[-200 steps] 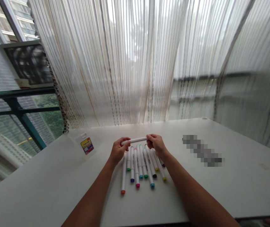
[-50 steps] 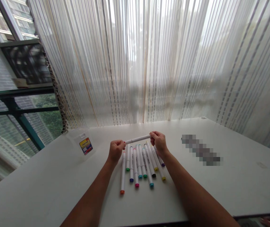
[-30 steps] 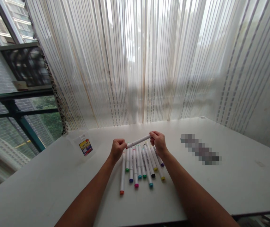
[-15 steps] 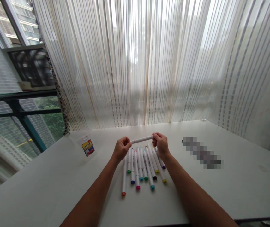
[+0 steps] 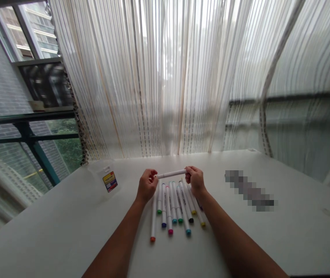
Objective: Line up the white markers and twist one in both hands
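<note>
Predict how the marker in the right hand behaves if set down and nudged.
The held marker is probably stiff: it extends straight from the right hand without visible sag. It'd likely roll on the flat table, its barrel looking round. Slim build suggests light.

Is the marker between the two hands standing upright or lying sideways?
Sideways: the marker stretches from the left hand to the right hand, its right end slightly higher in the picture.
</note>
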`<state>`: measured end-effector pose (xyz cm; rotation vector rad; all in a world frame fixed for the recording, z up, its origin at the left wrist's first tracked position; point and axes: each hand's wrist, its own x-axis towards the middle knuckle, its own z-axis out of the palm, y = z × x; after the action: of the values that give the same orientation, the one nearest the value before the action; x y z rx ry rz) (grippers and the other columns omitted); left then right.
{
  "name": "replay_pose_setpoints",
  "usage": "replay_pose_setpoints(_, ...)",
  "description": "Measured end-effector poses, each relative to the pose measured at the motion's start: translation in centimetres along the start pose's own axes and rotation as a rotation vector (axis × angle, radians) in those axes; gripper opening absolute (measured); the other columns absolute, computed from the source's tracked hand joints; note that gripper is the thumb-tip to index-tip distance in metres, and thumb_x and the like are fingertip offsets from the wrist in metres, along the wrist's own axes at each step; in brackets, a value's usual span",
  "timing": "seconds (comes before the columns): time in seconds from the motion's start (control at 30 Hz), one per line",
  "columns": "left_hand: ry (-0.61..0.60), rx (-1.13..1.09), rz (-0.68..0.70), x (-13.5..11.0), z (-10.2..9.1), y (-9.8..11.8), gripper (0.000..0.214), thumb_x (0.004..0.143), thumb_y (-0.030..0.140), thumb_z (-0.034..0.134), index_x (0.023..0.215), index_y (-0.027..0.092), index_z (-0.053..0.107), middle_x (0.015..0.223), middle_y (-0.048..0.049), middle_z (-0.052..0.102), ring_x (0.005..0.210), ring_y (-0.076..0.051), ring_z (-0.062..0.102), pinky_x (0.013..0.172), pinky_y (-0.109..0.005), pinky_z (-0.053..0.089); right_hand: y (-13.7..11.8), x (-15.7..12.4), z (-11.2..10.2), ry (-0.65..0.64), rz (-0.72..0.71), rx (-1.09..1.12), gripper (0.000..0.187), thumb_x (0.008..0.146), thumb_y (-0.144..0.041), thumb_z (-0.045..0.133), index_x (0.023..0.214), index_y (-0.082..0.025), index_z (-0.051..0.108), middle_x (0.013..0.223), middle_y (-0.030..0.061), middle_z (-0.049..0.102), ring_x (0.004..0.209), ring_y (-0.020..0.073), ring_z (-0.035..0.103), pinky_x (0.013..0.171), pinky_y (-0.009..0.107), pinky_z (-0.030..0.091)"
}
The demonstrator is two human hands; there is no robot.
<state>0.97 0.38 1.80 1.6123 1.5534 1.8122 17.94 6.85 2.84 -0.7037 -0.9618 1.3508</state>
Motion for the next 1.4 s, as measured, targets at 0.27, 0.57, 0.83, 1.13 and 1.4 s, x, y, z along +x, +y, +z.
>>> replay_pose_setpoints(0.27,-0.135,-0.129,-0.081,0.03,-0.13,0.26,0.004,0.062,0.019,0.053,0.064,0.017,0.05,0.055,0.0048,0.044,0.05,-0.009,0.04,0.049,-0.02,0.032,0.03,-0.04,-0.45,0.012,-0.003,-0.011,0.011,0.059,-0.024,0.056,0.057,-0.016,0.049,0.037,-0.0088,0.033,0.032,0.0035,0.026,0.032,0.019,0.016)
replay_pose_setpoints(0.57,-0.127,-0.262,-0.155,0.12,-0.33,0.44,0.018,0.052,0.013,0.051,0.048,0.018,0.035,0.048,0.0073,0.03,0.046,-0.006,0.027,0.045,-0.019,0.022,0.04,0.22,-0.78,0.039,-0.018,-0.011,0.013,0.06,-0.026,0.057,0.058,-0.016,0.049,0.038,-0.0088,0.033,0.033,0.0037,0.026,0.032,0.019,0.017)
replay_pose_setpoints(0.83,-0.147,-0.395,-0.195,0.19,0.04,0.4,0.011,0.053,0.016,0.061,0.055,0.015,0.051,0.06,0.0024,0.05,0.058,-0.009,0.043,0.055,-0.021,0.035,0.12,0.35,-0.82,0.051,-0.022,-0.008,0.013,0.06,-0.026,0.056,0.058,-0.017,0.047,0.038,-0.0097,0.032,0.033,0.0034,0.026,0.033,0.019,0.017)
replay_pose_setpoints(1.13,-0.115,-0.44,-0.231,0.15,-0.04,0.36,0.012,0.054,0.018,0.061,0.06,0.016,0.051,0.056,0.0052,0.047,0.048,-0.007,0.042,0.05,-0.021,0.035,0.01,0.29,-0.79,0.047,-0.024,-0.009,0.012,0.061,-0.025,0.055,0.057,-0.017,0.048,0.038,-0.0095,0.032,0.033,0.0039,0.025,0.033,0.019,0.017)
replay_pose_setpoints(1.4,-0.145,-0.402,-0.231,0.05,-0.23,0.39,0.014,0.055,0.018,0.059,0.052,0.016,0.045,0.05,0.0063,0.038,0.049,-0.006,0.032,0.048,-0.02,0.026,-0.12,0.16,-0.65,0.046,-0.019,0.001,0.012,0.06,-0.024,0.055,0.056,-0.017,0.047,0.037,-0.0095,0.031,0.033,0.0033,0.025,0.033,0.019,0.016)
